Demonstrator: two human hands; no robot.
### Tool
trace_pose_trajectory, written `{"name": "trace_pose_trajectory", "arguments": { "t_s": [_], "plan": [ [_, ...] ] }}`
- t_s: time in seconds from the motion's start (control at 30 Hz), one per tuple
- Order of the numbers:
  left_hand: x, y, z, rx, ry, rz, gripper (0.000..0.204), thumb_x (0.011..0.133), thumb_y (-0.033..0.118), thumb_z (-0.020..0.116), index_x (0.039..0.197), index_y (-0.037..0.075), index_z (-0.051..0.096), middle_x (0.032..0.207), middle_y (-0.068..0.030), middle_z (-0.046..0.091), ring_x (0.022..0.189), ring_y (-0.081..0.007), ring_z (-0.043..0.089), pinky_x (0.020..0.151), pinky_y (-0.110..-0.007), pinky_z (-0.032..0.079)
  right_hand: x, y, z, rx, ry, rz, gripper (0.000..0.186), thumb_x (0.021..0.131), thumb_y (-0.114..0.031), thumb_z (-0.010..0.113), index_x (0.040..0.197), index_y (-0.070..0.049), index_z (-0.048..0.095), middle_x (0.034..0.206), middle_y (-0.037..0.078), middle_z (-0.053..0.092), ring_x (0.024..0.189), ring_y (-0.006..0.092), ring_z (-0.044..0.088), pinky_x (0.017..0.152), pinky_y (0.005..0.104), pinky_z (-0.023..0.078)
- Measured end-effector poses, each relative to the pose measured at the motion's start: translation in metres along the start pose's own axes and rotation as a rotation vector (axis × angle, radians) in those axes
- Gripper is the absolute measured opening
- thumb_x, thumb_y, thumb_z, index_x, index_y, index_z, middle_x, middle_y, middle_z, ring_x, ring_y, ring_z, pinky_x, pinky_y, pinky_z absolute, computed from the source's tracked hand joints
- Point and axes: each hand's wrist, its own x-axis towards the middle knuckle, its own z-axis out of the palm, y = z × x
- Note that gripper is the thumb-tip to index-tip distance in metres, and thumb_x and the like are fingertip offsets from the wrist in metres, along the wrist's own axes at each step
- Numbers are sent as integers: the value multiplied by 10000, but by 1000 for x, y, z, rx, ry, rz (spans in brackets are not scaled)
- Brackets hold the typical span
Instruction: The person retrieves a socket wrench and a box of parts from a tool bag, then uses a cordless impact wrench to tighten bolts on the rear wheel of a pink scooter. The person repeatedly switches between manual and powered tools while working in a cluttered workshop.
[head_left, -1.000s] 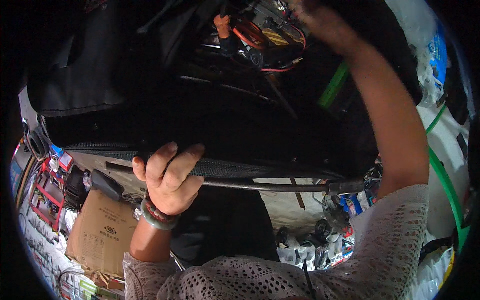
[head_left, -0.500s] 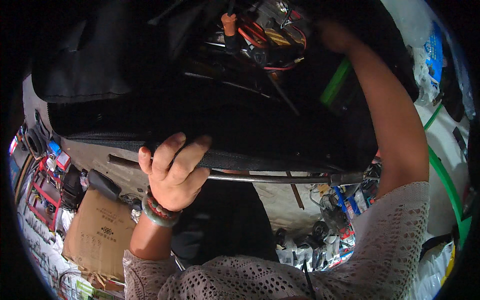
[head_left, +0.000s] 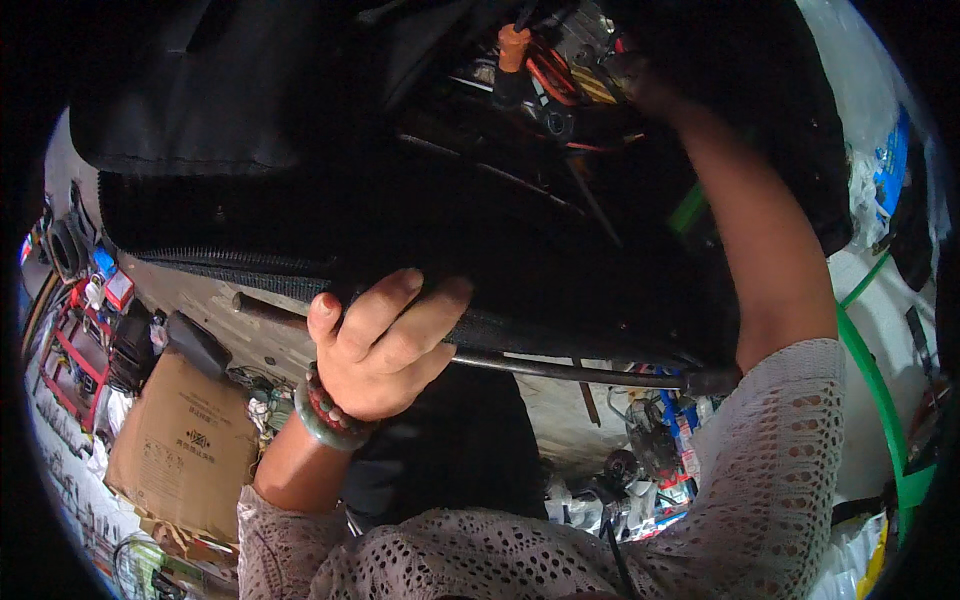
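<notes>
A large black tool bag with a zippered rim gapes in front of me. My left hand has its fingers hooked over the near rim, and the fingertips sink into shadow. A dark metal bar runs just below the rim and passes behind this hand. Inside, my right hand reaches deep beside a heap of tools; its fingers are dark and smeared. In the heap are an orange-handled tool, red-orange handles and a yellow striped piece. A thin metal rod lies nearer to me.
A cardboard box stands on the floor at lower left, by a red rack. Green strapping curves along the right side. Assorted small goods crowd the floor beyond the bar. Inside the bag is another green strip.
My right hand has moved left, closer to the tool heap. My left hand keeps its hold on the rim. The whole view has shifted and tilted slightly.
</notes>
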Motion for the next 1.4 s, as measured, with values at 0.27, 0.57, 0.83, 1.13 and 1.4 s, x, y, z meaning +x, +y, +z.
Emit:
{"name": "trace_pose_trajectory", "arguments": {
  "t_s": [0.27, 0.57, 0.83, 1.13, 1.4],
  "plan": [
    [1, 1, -4, -27, -28, -16, 81, 569, 197, 618, 597, 241, 557, 1101, 95, 567, 1056, -138, 494, 1046, -409, 147, -46, -40, -44, 637, -284, 273, 447, 833, -393, 569, 1134, -63, 573, 1066, 94, 602, 973, 215, 541, 829, 340, 422],
    [6, 6, -9, -40, -51, -53, 67, 604, 217, 613, 586, 210, 550, 1120, 81, 550, 1101, -155, 472, 1037, -407, 164, -76, -120, -123, -346, -126, 288, 433, 886, -419, 466, 1076, -52, 596, 937, 176, 632, 862, 320, 615, 750, 429, 470],
    [13, 10, -18, -70, -91, -106, 128, 608, 138, 627, 733, 148, 646, 1110, 80, 552, 1109, -159, 472, 1021, -392, 240, -149, -140, -157, -747, -48, 265, 377, 896, -361, 444, 942, -31, 622, 875, 205, 623, 870, 360, 596, 744, 460, 477],
    [8, 16, -47, -229, -155, -64, 107, 586, 87, 640, 687, 79, 603, 1280, -31, 496, 1251, -271, 378, 1034, -483, 277, -277, -192, -205, 81, -162, 577, 380, 869, -348, 498, 816, 14, 599, 711, 192, 578, 722, 369, 565, 614, 424, 426],
    [-26, 90, -75, -220, 44, -71, 171, 585, 100, 643, 741, 165, 673, 1282, 56, 490, 1317, -242, 272, 1066, -515, 161, -364, -263, -211, -64, -158, -150, 268, 699, -226, 637, 853, -10, 600, 730, 120, 567, 685, 282, 546, 615, 349, 431]
  ]
}}
